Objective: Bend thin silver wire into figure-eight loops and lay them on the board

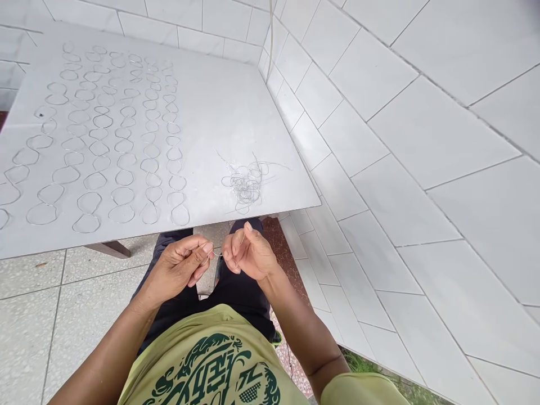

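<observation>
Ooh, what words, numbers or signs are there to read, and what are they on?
Shirt: dark green fancy lettering, seen at a slant and cut off by the picture's edge; I can't read any word for sure.
Wire loops, wire pile, table and wall tiles: no writing that I can see.

Layout of the table and its surroundings, seen from above the near edge.
Wire loops [99, 140] lie in columns on the left part of the table [219, 107]; a wire pile [246, 185] lies to their right, near the front right corner; the back wall [198, 19] stands behind, the side wall [379, 169] along the right, with a cable [271, 45] at their junction; before the near edge are the left hand [181, 267] and, to its right, the right hand [248, 250], a wire strand [216, 253] between them; the floor [97, 281] lies below.
</observation>
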{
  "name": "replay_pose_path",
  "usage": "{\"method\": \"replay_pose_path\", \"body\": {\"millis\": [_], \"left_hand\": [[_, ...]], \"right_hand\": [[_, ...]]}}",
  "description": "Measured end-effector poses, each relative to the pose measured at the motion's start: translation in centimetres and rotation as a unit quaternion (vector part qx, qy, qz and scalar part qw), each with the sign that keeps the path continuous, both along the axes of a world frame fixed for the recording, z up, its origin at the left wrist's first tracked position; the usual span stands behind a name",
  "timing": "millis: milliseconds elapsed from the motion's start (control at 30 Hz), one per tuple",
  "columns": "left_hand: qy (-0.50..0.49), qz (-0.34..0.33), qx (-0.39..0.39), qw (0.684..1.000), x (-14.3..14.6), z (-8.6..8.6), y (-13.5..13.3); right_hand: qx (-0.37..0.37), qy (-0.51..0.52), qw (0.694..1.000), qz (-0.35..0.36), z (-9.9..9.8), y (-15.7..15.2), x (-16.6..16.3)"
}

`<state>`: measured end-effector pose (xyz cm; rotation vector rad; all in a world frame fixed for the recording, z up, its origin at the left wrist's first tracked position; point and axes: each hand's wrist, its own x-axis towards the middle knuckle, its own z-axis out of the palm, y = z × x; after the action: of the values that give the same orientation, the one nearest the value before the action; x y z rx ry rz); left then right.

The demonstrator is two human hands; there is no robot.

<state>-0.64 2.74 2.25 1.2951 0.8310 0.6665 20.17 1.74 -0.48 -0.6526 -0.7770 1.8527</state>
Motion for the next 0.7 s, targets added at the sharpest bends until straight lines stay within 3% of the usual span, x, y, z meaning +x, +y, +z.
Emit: {"method": "replay_pose_path", "body": {"millis": [133,267,700], "left_hand": [[0.013,0.033,0.015,0.999,-0.5,-0.1,0.1],[0.026,0.033,0.019,0.999,-0.9,-0.1,0.4],[0.063,-0.08,0.04,0.994,-1.7,0.7,1.0]], "right_hand": [[-0.036,0.033,0.999,-0.017,0.2,-0.4,-0.5],[-0.024,0.048,0.997,-0.057,0.1,-0.7,-1.1],[-0.027,0.059,0.997,-0.038,-0.7,-1.2,-1.6]]}}
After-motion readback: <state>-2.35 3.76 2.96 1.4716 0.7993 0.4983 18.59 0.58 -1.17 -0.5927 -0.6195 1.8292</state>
